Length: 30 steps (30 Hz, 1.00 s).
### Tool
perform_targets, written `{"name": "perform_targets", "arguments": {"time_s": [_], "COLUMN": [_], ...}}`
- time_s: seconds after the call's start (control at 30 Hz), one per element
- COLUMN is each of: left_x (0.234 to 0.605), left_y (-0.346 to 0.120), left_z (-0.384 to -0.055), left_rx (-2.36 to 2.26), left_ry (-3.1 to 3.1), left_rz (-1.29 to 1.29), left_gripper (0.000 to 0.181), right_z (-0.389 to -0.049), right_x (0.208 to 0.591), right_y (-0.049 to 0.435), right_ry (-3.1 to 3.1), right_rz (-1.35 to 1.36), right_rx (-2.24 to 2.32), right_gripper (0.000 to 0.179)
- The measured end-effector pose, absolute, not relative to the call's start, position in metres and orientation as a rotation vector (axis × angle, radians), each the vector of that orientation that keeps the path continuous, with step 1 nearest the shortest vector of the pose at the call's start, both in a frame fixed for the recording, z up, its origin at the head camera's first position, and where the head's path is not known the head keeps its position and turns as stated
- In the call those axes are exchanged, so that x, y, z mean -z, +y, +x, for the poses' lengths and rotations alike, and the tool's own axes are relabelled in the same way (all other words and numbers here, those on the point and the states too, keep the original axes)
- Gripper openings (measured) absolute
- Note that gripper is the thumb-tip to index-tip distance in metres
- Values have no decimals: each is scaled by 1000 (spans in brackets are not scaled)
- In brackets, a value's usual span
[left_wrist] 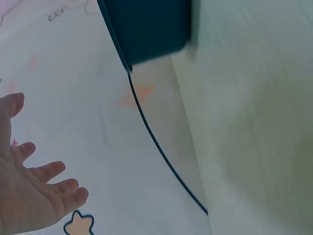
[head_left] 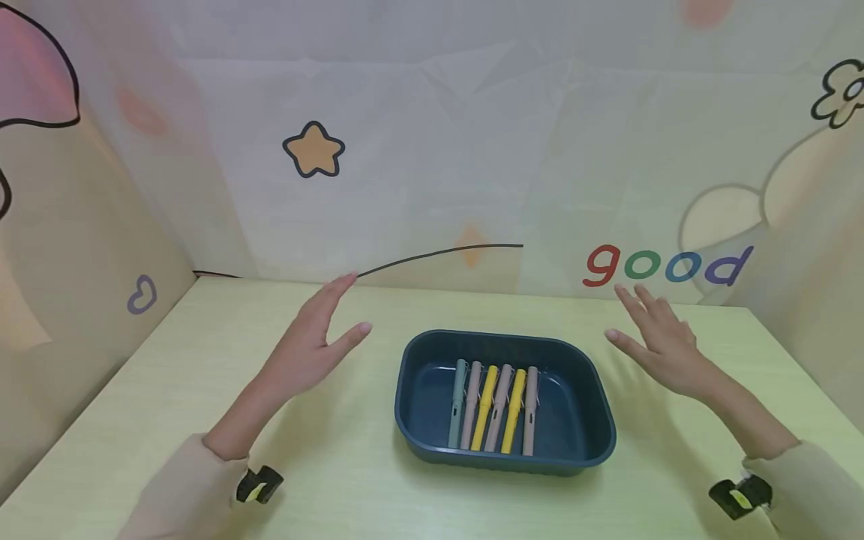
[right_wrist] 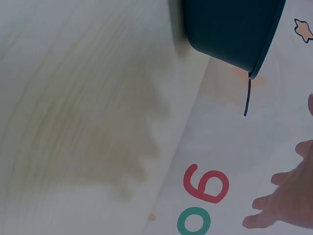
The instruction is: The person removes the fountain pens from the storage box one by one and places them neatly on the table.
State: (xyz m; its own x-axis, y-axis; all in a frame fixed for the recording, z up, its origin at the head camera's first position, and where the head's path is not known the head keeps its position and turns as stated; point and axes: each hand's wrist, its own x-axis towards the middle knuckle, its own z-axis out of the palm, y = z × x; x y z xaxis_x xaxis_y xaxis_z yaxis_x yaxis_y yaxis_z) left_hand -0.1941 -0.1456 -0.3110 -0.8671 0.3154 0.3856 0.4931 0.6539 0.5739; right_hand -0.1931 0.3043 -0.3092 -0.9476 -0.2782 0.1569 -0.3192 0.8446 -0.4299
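Observation:
A dark blue rectangular bin stands on the table between my two hands. Several pens lie side by side in it: a teal pen, yellow pens such as this yellow pen, and greyish-pink pens like this pink pen. To the left of the bin my left hand hovers above the table, fingers extended and thumb apart, holding nothing. My right hand hovers on the other side with spread fingers and nothing in it. Both wrist views show the bin's outer wall from the side.
The pale wooden table runs back to a printed cloth backdrop with a star and the word "good". Cloth sides close in the table at left and right. Small black devices sit at both wrists.

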Motion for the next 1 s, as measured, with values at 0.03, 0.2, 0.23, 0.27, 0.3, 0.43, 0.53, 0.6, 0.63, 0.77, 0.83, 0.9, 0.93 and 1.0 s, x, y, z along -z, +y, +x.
{"name": "perform_targets", "arguments": {"time_s": [0.03, 0.2, 0.23, 0.27, 0.3, 0.43, 0.53, 0.6, 0.63, 0.77, 0.83, 0.9, 0.93, 1.0], "left_x": [310, 311, 310, 311, 310, 311, 312, 313, 314, 320, 324, 327, 329, 332], "left_y": [-141, -120, -115, -111, -107, -93, -84, -79, -76, -66, -61, -57, -56, -52], "left_z": [-192, -181, -179, -178, -176, -172, -171, -170, -170, -172, -174, -175, -176, -177], "left_rx": [1057, 1260, 1306, 1348, 1385, 1525, 1622, 1673, 1690, 1713, 1721, 1734, 1742, 1752], "left_ry": [-2610, -2577, -2564, -2553, -2543, -2531, -2556, -2576, -2585, -2641, -2675, -2718, -2734, -2777], "left_rz": [-665, -721, -740, -759, -779, -825, -829, -826, -830, -834, -829, -819, -824, -818], "left_gripper": [68, 66, 66, 66, 66, 67, 67, 67, 67, 65, 64, 62, 61, 61], "right_z": [-192, -187, -187, -186, -186, -183, -181, -179, -178, -174, -173, -172, -172, -171], "right_x": [309, 311, 312, 313, 315, 319, 322, 324, 325, 329, 331, 333, 334, 335], "right_y": [304, 302, 301, 301, 300, 297, 294, 293, 292, 290, 289, 289, 289, 288], "right_ry": [-2926, -2906, -2906, -2906, -2904, -2895, -2903, -2919, -2926, -2935, -2927, -2917, -2916, -2915], "right_rz": [492, 563, 573, 582, 593, 632, 650, 653, 653, 671, 694, 731, 740, 758], "right_rx": [-753, -1001, -1042, -1076, -1104, -1207, -1280, -1321, -1340, -1403, -1435, -1457, -1467, -1483], "right_gripper": [71, 69, 69, 68, 68, 66, 65, 63, 63, 62, 61, 60, 60, 58]}}
